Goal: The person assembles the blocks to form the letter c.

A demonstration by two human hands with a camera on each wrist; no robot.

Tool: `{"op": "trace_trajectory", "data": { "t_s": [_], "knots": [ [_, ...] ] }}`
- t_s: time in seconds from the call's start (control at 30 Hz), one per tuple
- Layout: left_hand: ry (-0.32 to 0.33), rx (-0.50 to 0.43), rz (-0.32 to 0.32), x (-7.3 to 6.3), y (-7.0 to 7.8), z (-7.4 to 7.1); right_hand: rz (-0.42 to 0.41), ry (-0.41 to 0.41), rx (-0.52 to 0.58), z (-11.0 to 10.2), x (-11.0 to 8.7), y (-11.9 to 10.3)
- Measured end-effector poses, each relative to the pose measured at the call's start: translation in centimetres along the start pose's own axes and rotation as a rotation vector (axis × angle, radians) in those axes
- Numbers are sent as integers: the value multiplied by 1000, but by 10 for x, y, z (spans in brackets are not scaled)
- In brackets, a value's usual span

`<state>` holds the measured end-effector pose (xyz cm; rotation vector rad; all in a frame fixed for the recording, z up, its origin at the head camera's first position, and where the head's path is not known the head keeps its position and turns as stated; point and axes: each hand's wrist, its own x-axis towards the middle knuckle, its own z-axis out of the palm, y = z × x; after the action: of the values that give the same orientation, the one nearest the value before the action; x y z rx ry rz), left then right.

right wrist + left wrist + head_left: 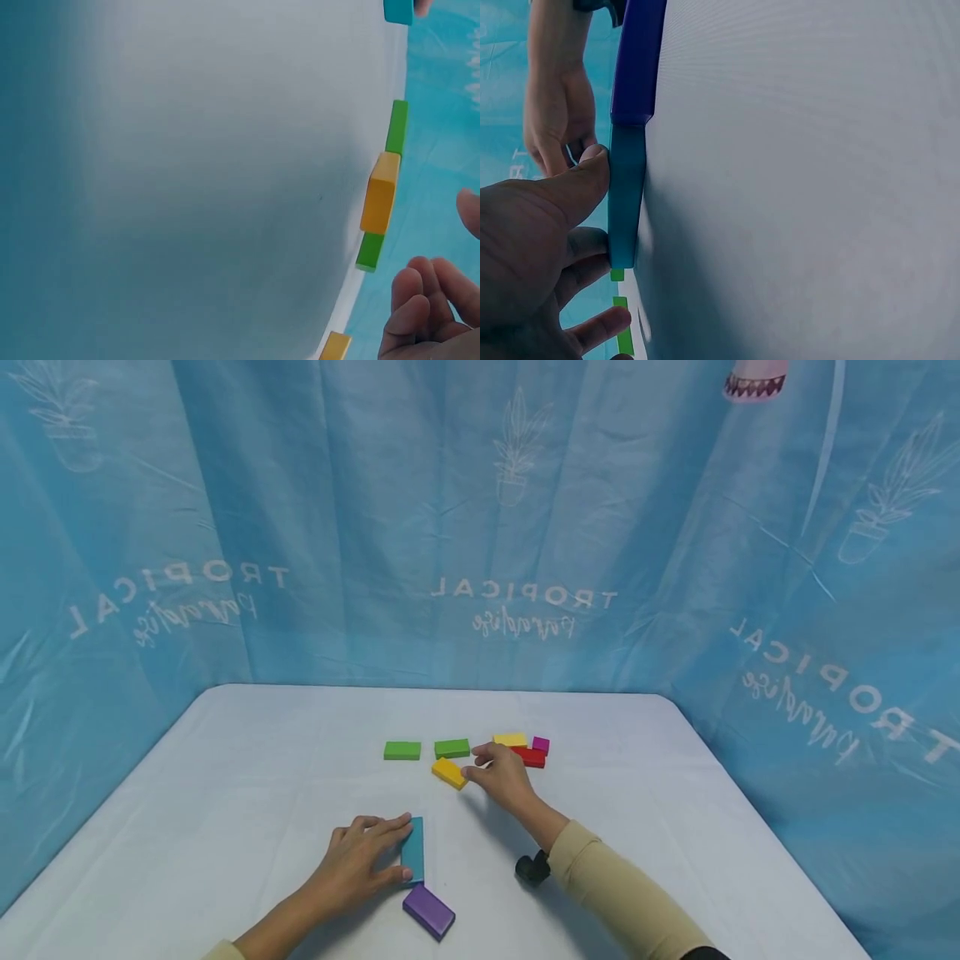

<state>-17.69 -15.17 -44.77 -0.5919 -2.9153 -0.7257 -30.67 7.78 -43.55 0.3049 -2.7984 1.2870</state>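
Note:
My left hand (358,864) rests over a teal block (413,850), thumb near its close end and fingertips near its far end. In the left wrist view, thumb and fingers touch the upper side of that teal block (626,195). A purple block (429,912) lies at an angle against its near end. My right hand (504,777) hovers beside a yellow block (449,773). In the right wrist view, thumb and fingers stand apart with nothing between them, away from the yellow block (379,199).
Two green blocks (402,751) lie farther back on the white table (300,752). Behind the right hand are another yellow block (510,740), a red block (532,757) and a small magenta block (541,745). A blue printed curtain (390,527) surrounds the table.

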Motion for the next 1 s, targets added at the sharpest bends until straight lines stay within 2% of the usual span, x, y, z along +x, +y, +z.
{"op": "trace_trajectory", "data": {
  "t_s": [0.2,0.4,0.53,0.8,1.0],
  "knots": [
    [-7,6,1,0,0,1,45,-51,-24,8,10,-2],
    [-2,11,10,1,1,0,126,-108,24,10,18,-2],
    [2,16,10,1,1,0,149,-122,47,11,20,-2],
    [7,20,8,1,1,-1,157,-131,37,11,22,2],
    [5,5,10,1,1,0,132,-148,13,12,21,5]
  ]
}}
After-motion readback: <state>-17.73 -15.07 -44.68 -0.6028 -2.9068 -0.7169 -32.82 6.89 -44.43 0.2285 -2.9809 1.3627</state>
